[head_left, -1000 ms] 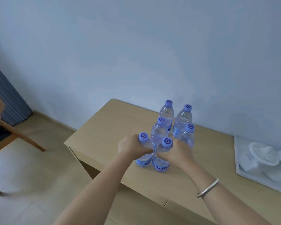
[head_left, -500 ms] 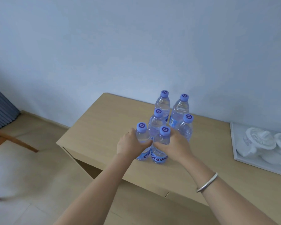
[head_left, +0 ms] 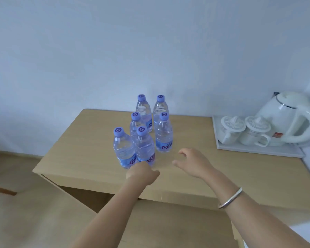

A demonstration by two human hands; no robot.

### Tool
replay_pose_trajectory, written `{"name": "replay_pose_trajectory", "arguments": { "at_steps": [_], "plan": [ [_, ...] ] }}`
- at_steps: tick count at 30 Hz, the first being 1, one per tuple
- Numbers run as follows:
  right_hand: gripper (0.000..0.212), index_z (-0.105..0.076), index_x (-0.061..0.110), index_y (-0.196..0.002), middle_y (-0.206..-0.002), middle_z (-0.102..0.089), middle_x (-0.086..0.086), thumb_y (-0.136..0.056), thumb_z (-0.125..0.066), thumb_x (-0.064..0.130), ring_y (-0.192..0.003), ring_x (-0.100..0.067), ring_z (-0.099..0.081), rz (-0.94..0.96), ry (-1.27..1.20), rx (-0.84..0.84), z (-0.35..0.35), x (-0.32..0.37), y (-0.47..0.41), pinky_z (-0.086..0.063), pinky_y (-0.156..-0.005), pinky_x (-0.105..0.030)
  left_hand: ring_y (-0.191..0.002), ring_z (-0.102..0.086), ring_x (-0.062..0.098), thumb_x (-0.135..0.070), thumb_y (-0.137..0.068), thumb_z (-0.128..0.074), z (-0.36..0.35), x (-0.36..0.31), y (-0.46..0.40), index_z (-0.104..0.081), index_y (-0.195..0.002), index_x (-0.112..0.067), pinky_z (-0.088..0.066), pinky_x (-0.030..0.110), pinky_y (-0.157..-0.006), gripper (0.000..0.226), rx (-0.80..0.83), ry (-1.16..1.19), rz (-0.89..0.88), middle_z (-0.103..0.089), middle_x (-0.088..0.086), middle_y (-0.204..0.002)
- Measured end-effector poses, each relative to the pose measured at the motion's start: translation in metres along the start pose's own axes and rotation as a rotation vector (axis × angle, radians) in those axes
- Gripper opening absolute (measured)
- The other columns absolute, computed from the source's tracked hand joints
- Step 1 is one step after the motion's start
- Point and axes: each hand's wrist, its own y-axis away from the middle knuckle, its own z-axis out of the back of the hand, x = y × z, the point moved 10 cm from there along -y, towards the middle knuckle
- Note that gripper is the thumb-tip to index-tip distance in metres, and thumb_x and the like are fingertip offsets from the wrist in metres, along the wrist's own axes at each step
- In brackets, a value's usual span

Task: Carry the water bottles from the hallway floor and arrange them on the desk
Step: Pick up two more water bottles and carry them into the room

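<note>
We note six water bottles point(head_left: 143, 129) upright on the bench point(head_left: 89, 140). Left hand point(head_left: 142, 173), at 6 o'clock of them, grip loosely curled, empty; right hand point(head_left: 193, 163) spread, empty.

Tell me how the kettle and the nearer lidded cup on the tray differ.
The kettle is far taller and bulkier than the cup. The kettle stands at the right end of the tray; the cup sits left of it, in the tray's middle. The kettle's handle is a big loop down its right side; the cup's is a small one, also on its right. Both are white and upright.
</note>
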Motion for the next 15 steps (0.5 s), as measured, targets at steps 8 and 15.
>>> {"name": "replay_pose_trajectory", "arguments": {
  "at_steps": [8, 15],
  "plan": [
    [0.042, -0.054, 0.018, -0.126, -0.124, -0.056, -0.002, -0.086, -0.056, 0.03, -0.111, -0.018, -0.053, -0.282, -0.135, -0.172, 0.085, -0.15, 0.135, -0.041, -0.089, -0.028, -0.106, -0.056, 0.026, -0.049, -0.086, -0.047, -0.051, -0.213, 0.089, -0.054, -0.117, -0.013, -0.041, 0.03, -0.076, 0.048, 0.006, -0.242, -0.494, -0.059, 0.005, -0.117],
    [0.034, -0.058, 0.01, -0.116, -0.101, -0.06, -0.003, -0.086, -0.051, 0.025, -0.096, -0.023, -0.057, -0.581, -0.248, -0.325, 0.131, -0.297, 0.317, -0.048, -0.085, -0.036, -0.096, -0.058, 0.021, -0.049, -0.085, -0.048, -0.172, -0.359, 0.227, -0.058, -0.105, -0.019, -0.039, 0.028, -0.068, 0.038, 0.119, -0.407, -0.851, -0.062, 0.0, -0.105]
  ]
}}
